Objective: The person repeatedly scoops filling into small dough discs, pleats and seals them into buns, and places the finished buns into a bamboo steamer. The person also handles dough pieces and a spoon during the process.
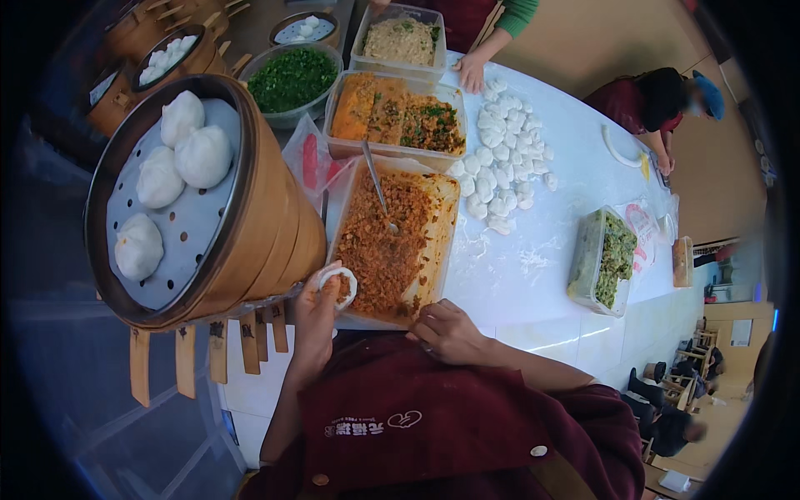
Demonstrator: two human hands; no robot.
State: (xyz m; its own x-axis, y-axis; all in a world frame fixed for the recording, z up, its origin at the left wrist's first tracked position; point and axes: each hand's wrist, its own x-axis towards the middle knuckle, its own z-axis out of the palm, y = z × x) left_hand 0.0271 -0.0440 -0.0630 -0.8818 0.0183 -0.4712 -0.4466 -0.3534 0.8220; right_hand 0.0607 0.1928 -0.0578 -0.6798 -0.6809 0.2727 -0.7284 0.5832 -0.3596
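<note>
My left hand holds a round dough wrapper with some reddish-brown filling in its middle. It is at the near left corner of a clear plastic tub of the same minced filling. A metal spoon leans in that filling. At the tub's near right corner is my right hand, fingers curled; whether they grip the rim is hidden. Left of my left hand rises a stack of bamboo steamers. On its perforated liner sit several white filled buns.
Many dough pieces cover part of the floured table. Beyond stand tubs of orange and brown filling, pale filling and chopped greens. A green-filling tub is at right. A co-worker's hand rests near the dough.
</note>
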